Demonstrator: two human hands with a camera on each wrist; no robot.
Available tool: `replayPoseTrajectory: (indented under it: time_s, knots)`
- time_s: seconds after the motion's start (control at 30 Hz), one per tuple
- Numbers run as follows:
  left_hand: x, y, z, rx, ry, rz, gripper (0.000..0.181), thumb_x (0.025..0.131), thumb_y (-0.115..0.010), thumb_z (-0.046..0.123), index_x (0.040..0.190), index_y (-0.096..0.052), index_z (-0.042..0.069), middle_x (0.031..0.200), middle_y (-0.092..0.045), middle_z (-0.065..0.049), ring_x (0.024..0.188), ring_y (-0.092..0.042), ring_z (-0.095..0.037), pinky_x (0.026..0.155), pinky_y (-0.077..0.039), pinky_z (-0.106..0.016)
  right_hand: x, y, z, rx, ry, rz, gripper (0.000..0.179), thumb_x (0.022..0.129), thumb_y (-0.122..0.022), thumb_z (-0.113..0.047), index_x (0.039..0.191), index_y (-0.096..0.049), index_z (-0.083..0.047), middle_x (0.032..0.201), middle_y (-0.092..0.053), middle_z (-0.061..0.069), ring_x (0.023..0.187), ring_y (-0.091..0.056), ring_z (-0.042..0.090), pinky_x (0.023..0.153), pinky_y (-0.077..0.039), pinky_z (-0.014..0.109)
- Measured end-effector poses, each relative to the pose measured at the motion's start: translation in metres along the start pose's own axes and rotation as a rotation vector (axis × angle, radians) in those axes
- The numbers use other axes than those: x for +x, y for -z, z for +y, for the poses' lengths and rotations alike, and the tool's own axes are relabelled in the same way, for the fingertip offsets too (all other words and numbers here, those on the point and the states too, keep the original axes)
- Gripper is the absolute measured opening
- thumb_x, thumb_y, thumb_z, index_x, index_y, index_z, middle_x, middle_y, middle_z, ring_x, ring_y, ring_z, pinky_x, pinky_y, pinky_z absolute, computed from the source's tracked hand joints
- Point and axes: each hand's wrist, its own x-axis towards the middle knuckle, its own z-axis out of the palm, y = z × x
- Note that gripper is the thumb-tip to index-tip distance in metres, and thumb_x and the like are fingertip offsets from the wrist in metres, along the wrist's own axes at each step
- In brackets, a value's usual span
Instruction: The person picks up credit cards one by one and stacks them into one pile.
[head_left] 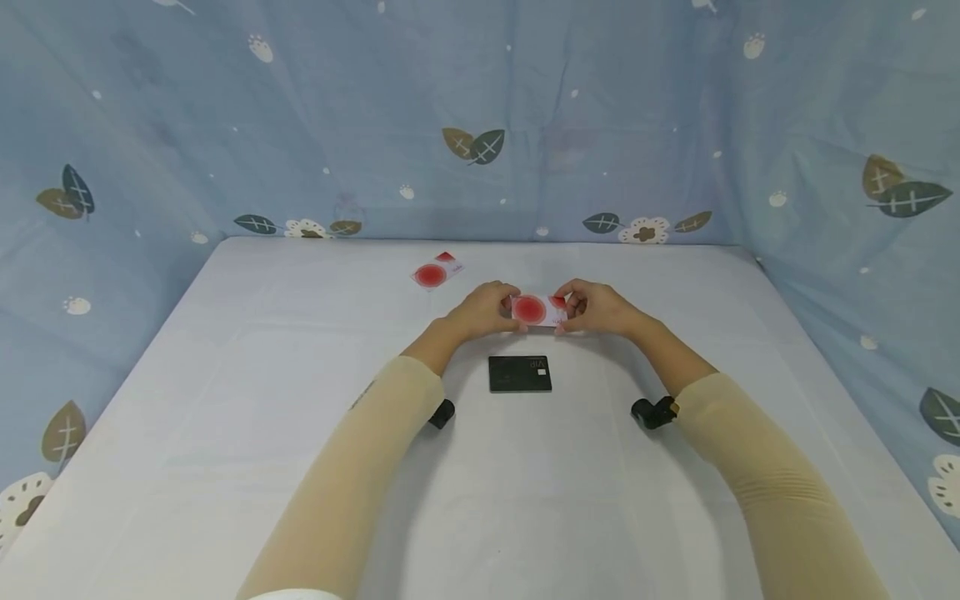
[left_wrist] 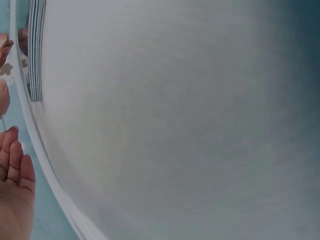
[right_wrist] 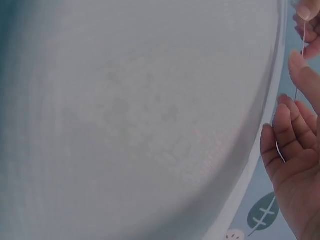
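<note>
Both hands hold a white card with red circles (head_left: 530,310) above the white table. My left hand (head_left: 482,312) pinches its left edge between thumb and fingers. At the right edge, my right hand (head_left: 602,308) pinches it the same way. The right wrist view shows the card edge-on as a thin line (right_wrist: 304,36) between the two hands, with the right hand (right_wrist: 295,155) nearest. Only part of the left hand (left_wrist: 18,185) shows at the border of the left wrist view. Nearer the body, a black card marked VIP (head_left: 520,374) lies flat on the table.
A second white card with a red circle (head_left: 431,276) lies at an angle farther back, left of the hands. The white-covered table (head_left: 225,400) meets a blue patterned curtain (head_left: 420,100) at the back and sides. Black wrist cameras (head_left: 654,412) hang under the forearms.
</note>
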Motion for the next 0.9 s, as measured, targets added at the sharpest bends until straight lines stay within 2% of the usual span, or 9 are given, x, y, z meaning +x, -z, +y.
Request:
replayPoseTrajectory:
  time_s: [0.27,0.6,0.9]
  knots:
    - [-0.010,0.002,0.001,-0.070,0.015,0.007,0.064,0.079,-0.076,0.030,0.131,-0.052,0.001,0.102,-0.057,-0.009,0.093,-0.051,-0.019,0.082,-0.045,-0.030,-0.006,-0.001,-0.008,0.018,0.020,-0.016,0.057,0.071,-0.083,-0.016,0.118,-0.055,-0.003,0.082,-0.060,0.006,0.072,-0.053,0.019,0.062,-0.045,0.025]
    - [-0.021,0.005,-0.001,-0.078,0.008,0.009,0.062,0.077,-0.077,0.034,0.127,-0.056,0.002,0.103,-0.059,-0.008,0.095,-0.053,-0.019,0.085,-0.045,-0.032,-0.009,-0.003,-0.014,0.068,-0.003,-0.055,0.060,0.070,-0.084,-0.018,0.120,-0.056,-0.003,0.082,-0.060,0.007,0.072,-0.052,0.018,0.061,-0.044,0.025]
    - [-0.032,0.010,-0.001,-0.075,-0.003,0.013,0.062,0.076,-0.078,0.033,0.125,-0.058,0.001,0.103,-0.060,-0.008,0.096,-0.054,-0.021,0.087,-0.046,-0.033,-0.013,-0.008,-0.021,0.091,0.022,-0.058,0.057,0.070,-0.084,-0.015,0.118,-0.056,-0.002,0.081,-0.060,0.007,0.071,-0.053,0.019,0.060,-0.045,0.024]
